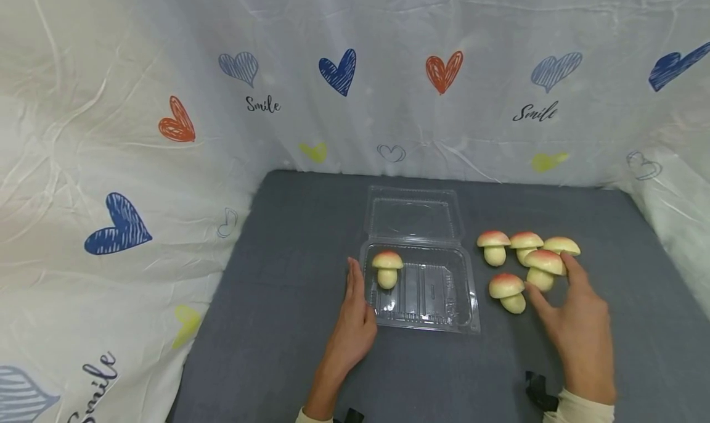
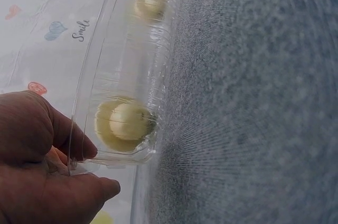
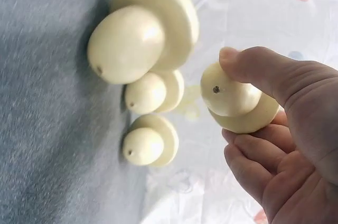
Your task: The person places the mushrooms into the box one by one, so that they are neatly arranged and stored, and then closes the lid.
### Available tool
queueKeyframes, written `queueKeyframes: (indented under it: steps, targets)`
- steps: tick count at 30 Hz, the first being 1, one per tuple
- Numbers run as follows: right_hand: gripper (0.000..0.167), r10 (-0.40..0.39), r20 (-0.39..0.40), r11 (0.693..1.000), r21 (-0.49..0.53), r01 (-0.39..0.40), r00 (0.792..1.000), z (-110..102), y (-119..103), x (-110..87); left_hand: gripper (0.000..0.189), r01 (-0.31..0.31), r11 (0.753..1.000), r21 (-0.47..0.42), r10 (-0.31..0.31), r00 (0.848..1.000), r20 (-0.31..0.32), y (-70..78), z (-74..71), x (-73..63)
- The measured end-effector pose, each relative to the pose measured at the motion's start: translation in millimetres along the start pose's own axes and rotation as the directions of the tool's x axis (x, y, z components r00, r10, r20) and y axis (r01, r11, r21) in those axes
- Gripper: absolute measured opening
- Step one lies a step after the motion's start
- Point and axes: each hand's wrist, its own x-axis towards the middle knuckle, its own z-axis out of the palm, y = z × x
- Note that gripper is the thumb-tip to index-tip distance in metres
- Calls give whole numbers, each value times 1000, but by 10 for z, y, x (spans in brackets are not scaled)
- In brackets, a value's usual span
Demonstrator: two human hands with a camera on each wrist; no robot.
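Observation:
A toy mushroom with a pale stem and red-tinged cap is pinched between the thumb and fingers of my right hand. In the right wrist view the held mushroom shows its stem end, raised off the cloth. My left hand holds the near left corner of a clear plastic container, thumb and fingers on either side of that corner in the left wrist view. One mushroom stands inside the container at its left. Its hinged lid lies folded back, away from me.
Around my right hand stand more mushrooms: one at the left, one behind, one partly hidden, and a tilted one nearer me. A grey cloth covers the table. White curtains with printed hearts enclose it.

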Motion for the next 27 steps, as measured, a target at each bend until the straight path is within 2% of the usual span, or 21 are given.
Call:
queueKeyframes:
  steps: [11, 27]
  targets:
    - [88, -94, -44, 992, 78, 98, 995, 80, -232, -27, 87, 0, 1000, 3, 0, 1000, 1, -1, -1, -2]
    - [84, -213, -11, 966, 146, 212, 977, 287, -584, -76, 87, -2, 1000, 5, 2, 1000, 0, 17, -13, -1]
